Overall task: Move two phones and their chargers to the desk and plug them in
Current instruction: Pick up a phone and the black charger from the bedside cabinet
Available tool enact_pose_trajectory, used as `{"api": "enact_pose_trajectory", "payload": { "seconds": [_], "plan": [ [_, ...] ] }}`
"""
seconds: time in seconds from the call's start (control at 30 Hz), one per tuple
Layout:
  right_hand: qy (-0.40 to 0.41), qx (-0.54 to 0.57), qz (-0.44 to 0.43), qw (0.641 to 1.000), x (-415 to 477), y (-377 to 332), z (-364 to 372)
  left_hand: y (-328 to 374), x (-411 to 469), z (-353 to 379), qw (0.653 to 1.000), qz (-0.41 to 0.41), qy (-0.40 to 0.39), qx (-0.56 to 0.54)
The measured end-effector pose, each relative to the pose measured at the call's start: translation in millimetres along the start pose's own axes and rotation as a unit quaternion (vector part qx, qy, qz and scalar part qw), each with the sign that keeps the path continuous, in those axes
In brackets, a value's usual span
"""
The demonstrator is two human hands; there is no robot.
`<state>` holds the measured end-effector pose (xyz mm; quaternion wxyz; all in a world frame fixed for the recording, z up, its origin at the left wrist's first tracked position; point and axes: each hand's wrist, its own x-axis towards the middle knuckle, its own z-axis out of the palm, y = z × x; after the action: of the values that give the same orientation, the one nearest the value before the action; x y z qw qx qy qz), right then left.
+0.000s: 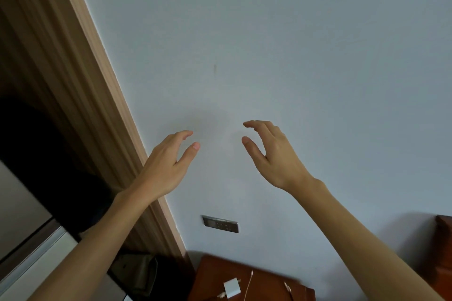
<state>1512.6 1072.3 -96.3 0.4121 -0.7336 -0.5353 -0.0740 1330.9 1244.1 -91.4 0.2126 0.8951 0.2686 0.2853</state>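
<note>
My left hand (pixel 168 161) and my right hand (pixel 271 151) are raised in front of a pale blue wall, fingers apart and curled, holding nothing. Far below them, at the bottom edge, a white charger plug (pixel 231 289) lies on a reddish-brown wooden surface (pixel 215 273). Thin pale cables (pixel 250 283) lie beside the plug, one with a connector end (pixel 287 287) further right. No phone is in view.
A grey wall socket plate (pixel 220 224) sits on the wall below my hands. A wooden door frame (pixel 102 76) runs diagonally at left, with a dark opening behind it. A reddish-brown piece of furniture (pixel 444 252) shows at the right edge.
</note>
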Motion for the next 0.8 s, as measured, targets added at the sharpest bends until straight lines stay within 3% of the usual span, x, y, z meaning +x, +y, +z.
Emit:
{"api": "enact_pose_trajectory", "payload": {
  "seconds": [0.33, 0.8],
  "plan": [
    [-0.065, -0.012, 0.020, 0.998, -6.4, 24.5, 57.3, -44.4, -2.5, 43.4, 0.999, -0.015, -0.042, -0.008],
    [-0.231, -0.032, 0.093, 0.968, -104.5, 82.9, 181.1, -138.2, -93.1, 149.7, 0.975, -0.100, -0.196, -0.016]
  ]
}}
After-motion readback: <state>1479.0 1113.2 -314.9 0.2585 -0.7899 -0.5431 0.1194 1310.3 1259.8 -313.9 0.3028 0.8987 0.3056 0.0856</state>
